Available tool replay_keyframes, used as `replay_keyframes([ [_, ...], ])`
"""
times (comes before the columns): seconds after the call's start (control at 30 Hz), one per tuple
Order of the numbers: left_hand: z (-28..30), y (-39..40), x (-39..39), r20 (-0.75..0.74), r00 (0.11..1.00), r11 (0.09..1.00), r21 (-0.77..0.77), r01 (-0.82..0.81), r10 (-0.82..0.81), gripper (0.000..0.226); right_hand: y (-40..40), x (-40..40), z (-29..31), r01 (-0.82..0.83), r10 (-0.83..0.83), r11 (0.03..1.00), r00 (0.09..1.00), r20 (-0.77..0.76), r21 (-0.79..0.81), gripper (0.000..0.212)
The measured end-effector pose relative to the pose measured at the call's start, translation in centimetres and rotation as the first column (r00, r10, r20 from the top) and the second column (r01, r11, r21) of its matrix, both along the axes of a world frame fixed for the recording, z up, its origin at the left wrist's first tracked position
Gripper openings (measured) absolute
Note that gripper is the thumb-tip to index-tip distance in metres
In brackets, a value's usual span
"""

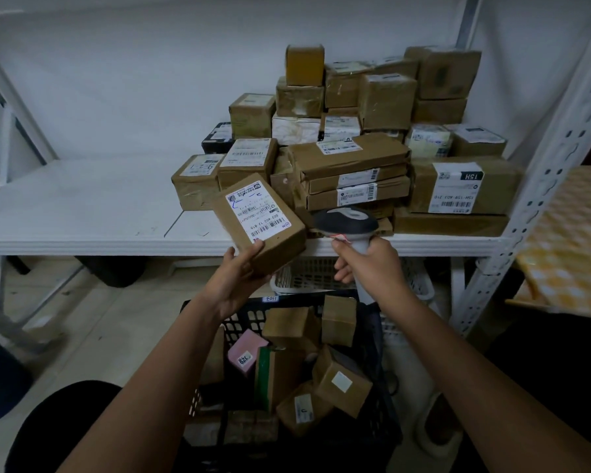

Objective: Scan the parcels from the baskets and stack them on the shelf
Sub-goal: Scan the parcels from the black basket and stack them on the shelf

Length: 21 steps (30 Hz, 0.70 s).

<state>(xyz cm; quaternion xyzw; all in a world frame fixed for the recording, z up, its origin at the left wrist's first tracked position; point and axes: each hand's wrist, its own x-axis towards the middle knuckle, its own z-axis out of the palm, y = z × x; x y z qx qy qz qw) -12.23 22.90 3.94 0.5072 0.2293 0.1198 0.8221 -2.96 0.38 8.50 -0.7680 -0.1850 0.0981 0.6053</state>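
Above the black basket [382,336] of brown parcels, the left hand [234,279] grips a labelled parcel [258,223]; the right hand [369,264] grips a scanner [347,221], before the shelf [82,213] stacked with boxes.

A parcel storeroom or courier pickup point is indicated. A white slotted-angle metal shelf [539,186] is loaded with taped brown cardboard parcels [355,155], each marked with a barcode shipping label. A black plastic basket [377,336] on the tiled floor [99,322] is filled with more parcels, and a handheld barcode scanner [347,221] is seen at the shelf edge.
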Motion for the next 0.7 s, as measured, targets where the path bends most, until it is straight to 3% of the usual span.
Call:
replay_keyframes([
  [0.13,-0.1,-0.4,-1.3,-0.061,0.996,0.994,0.084,0.070,-0.065,0.063,0.0,-0.7,1.4,-0.068,0.069,0.996,0.998,0.012,-0.066,0.030],
  [0.33,-0.2,-0.7,-1.9,-0.025,0.999,0.987,0.160,-0.017,0.022,0.087,-1.1,-1.2,5.9,-0.191,0.194,0.975,0.981,0.011,-0.109,0.024],
  [0.5,0.4,-2.2,-1.6,0.024,0.995,0.965,0.243,-0.100,0.097,0.078,-1.8,-1.9,9.2,-0.292,0.290,0.949,0.956,-0.032,-0.122,0.015],
  [0.7,0.5,-2.2,-1.4,0.048,0.996,0.950,0.300,-0.083,0.072,0.131,-2.0,-2.8,10.3,-0.328,0.318,0.933,0.944,-0.084,-0.149,0.022],
])
